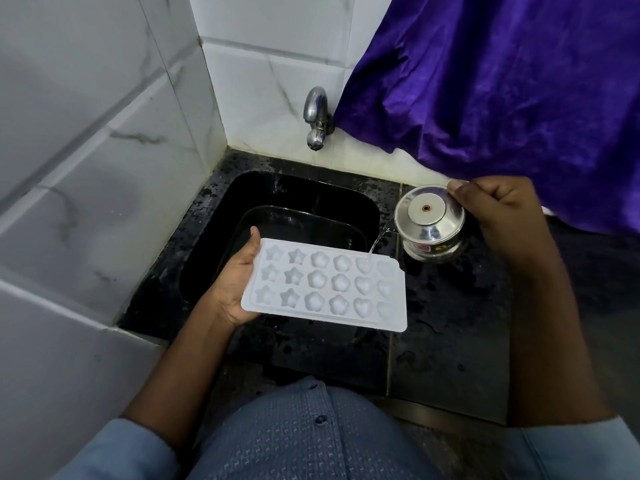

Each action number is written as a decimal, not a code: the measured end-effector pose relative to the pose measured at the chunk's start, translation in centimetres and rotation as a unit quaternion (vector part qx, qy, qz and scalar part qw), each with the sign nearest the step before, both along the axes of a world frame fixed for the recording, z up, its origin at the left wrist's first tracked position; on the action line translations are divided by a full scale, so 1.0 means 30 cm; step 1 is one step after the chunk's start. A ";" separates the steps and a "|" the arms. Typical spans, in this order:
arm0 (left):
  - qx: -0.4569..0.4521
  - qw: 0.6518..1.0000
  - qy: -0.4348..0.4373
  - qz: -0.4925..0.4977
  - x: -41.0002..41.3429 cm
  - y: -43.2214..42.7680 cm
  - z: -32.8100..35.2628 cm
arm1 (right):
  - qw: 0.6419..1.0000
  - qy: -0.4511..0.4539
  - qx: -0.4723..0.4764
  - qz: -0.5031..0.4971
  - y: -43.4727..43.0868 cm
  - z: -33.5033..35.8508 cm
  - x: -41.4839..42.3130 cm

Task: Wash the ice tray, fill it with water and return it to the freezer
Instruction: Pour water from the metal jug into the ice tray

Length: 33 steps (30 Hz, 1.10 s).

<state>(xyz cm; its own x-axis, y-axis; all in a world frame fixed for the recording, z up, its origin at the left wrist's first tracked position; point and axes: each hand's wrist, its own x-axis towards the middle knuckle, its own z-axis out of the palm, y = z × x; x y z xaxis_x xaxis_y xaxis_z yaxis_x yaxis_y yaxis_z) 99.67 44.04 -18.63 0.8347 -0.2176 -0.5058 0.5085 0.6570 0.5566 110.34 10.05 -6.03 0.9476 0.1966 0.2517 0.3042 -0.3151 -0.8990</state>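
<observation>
Shirt (304, 427) nearest; left hand (232, 285) pinches a white tray (325, 289) of star, flower, heart cups straddling the sink (311, 188) edge; right hand (498, 209) curls round a tilted pot (429, 223), seemingly pouring.

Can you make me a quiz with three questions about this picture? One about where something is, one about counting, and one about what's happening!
1. Where is the ice tray?
A. held in the left hand
B. lying in the freezer
C. hanging on the wall

2. How many moulds does the tray have?
A. 6
B. 12
C. 18

3. What is the steel pot doing?
A. standing upright
B. tipped over, pouring water
C. lying upside down in the sink

Answers:
1 A: the thumb and palm clasp the tray's left end.
2 C: there are three rows of six.
3 B: the right hand tilts it and a thin stream falls onto the tray.
</observation>
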 end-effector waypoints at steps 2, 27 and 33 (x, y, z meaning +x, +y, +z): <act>-0.001 1.000 0.002 0.000 0.002 -0.003 0.000 | 1.000 0.000 0.000 0.002 0.001 0.002 0.001; 0.007 1.000 -0.008 0.020 0.021 -0.034 0.012 | 1.000 -0.016 0.005 0.015 0.068 0.018 0.007; 0.001 1.000 -0.017 0.010 0.017 -0.027 0.002 | 1.000 -0.025 0.000 0.009 0.084 0.033 0.008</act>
<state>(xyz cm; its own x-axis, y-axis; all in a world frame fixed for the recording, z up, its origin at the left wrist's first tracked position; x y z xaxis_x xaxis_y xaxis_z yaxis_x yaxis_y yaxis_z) 100.16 43.22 -18.59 0.8559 -0.2004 -0.4767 0.4759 0.6658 0.5746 110.59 12.57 -5.03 0.9302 0.2133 0.2989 0.3544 -0.3086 -0.8827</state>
